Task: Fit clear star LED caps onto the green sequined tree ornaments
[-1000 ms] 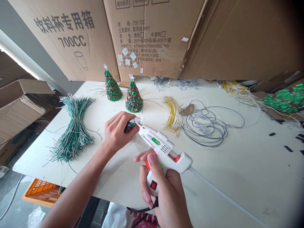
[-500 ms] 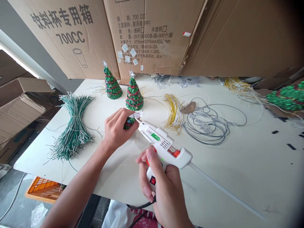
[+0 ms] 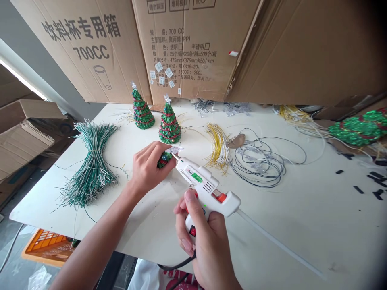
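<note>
My left hand (image 3: 150, 166) is closed around a small green Christmas tree (image 3: 165, 160), which lies tipped over and is mostly hidden by the fingers. At its tip a clear star (image 3: 175, 150) points to the right. In my right hand (image 3: 202, 237) is a white hot glue gun (image 3: 201, 181), its fingers wrapped round the handle near the red trigger. The gun's metal nozzle meets the star or sits right beside it; which one I cannot tell. A long glue stick (image 3: 281, 243) sticks out of the gun's back, and a small green light glows on its side.
Two finished-looking trees (image 3: 170, 125) with stars stand behind my left hand. A tied bundle of green wires (image 3: 94, 161) lies left, yellow-white wires (image 3: 218, 147) and coiled wire (image 3: 260, 165) right. Cardboard boxes (image 3: 187, 48) wall the table's back. An orange crate (image 3: 45, 245) sits below.
The camera view has tilted and shifted slightly, so the table appears a little lower and further left. Both hands keep their hold, with the nozzle still at the star.
</note>
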